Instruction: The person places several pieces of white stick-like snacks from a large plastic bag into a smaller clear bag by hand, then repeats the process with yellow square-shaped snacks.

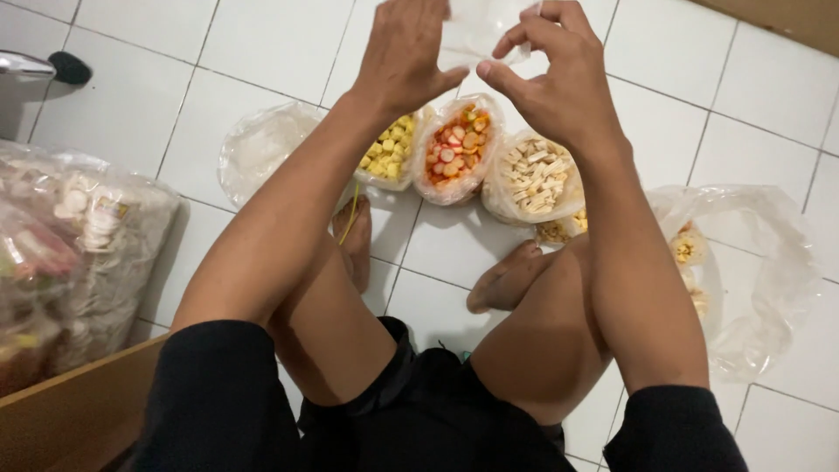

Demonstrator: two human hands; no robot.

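My left hand (404, 54) and my right hand (559, 74) are raised together near the top of the view, both pinching a small clear plastic bag (479, 26) between their fingers. Below them on the white tiled floor stand three open bags of snacks: yellow pieces (391, 150), red and orange rounds (454, 149), and pale beige sticks (535, 179). I sit on the floor with bare feet just in front of these bags.
An empty-looking clear bag (262, 144) lies to the left of the snacks. A large clear bag (752, 271) with some yellow snacks lies at the right. At the left, a big sack of packed snacks (70, 253) sits by a cardboard edge (79, 385).
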